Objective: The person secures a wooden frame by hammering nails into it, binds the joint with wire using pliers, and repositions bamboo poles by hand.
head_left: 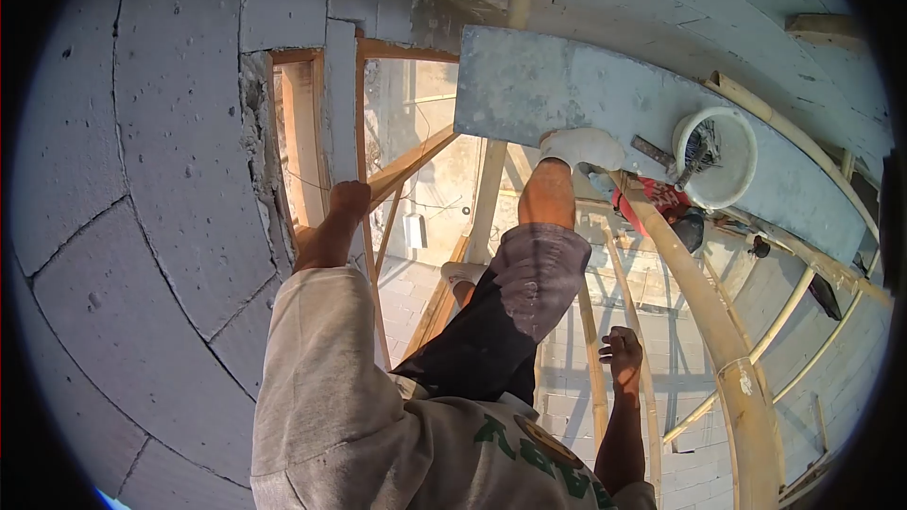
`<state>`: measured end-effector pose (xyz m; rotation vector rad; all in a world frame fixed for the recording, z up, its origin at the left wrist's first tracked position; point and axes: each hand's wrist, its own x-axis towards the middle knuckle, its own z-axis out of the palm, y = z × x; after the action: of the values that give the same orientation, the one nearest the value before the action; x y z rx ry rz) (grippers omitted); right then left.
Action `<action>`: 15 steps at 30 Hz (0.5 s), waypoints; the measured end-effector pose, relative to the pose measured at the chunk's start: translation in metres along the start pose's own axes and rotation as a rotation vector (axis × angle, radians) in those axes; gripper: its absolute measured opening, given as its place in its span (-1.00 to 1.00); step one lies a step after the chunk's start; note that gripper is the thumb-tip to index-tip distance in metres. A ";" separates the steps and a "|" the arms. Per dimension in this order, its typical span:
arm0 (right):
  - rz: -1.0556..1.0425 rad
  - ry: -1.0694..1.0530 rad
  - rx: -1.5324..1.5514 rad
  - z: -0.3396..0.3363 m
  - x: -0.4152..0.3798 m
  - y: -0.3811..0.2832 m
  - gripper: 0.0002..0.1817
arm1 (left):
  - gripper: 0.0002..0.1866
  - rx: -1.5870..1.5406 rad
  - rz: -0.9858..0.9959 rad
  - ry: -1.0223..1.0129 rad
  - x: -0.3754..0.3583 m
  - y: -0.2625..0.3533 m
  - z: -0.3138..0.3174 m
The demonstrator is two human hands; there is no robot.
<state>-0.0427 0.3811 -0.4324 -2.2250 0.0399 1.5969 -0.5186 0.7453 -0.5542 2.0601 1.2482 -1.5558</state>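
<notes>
At the left, my left hand is closed around the wooden frame of an opening in the block wall; the fingertips are hidden. My right hand hangs at the lower right beside a thin bamboo pole, its fingers loosely bent and apart, with nothing visible in it. One of my feet, in a light covering, rests on the edge of a grey board. My other foot is lower down, partly behind my leg.
A white bucket with tools in it stands on the board, beside a flat metal tool. Beneath the board is another person in a red top. A thick bamboo pole crosses at the right. Block wall rises close at the left.
</notes>
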 end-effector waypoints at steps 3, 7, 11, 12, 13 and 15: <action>0.050 0.030 -0.043 -0.007 -0.014 0.016 -0.77 | -0.75 -0.188 0.056 0.078 -0.034 0.054 -0.060; -0.072 0.109 0.036 -0.012 -0.057 -0.016 -0.73 | -0.65 -0.363 0.136 0.329 -0.065 0.105 -0.131; -0.180 0.220 0.177 -0.020 -0.108 -0.058 -0.75 | -0.65 -0.348 0.261 0.469 -0.113 0.137 -0.221; -0.211 0.251 0.196 -0.023 -0.121 -0.066 -0.74 | -0.66 -0.327 0.334 0.544 -0.128 0.142 -0.242; -0.322 0.313 0.080 -0.025 -0.114 -0.052 -0.72 | -0.66 -0.308 0.386 0.586 -0.151 0.150 -0.269; -0.460 0.411 -0.048 -0.026 -0.123 -0.048 -0.67 | -0.68 -0.293 0.487 0.570 -0.204 0.169 -0.317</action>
<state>-0.0499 0.3910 -0.2986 -2.3427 -0.3706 0.8987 -0.1952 0.7585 -0.2979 2.4324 0.9405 -0.5578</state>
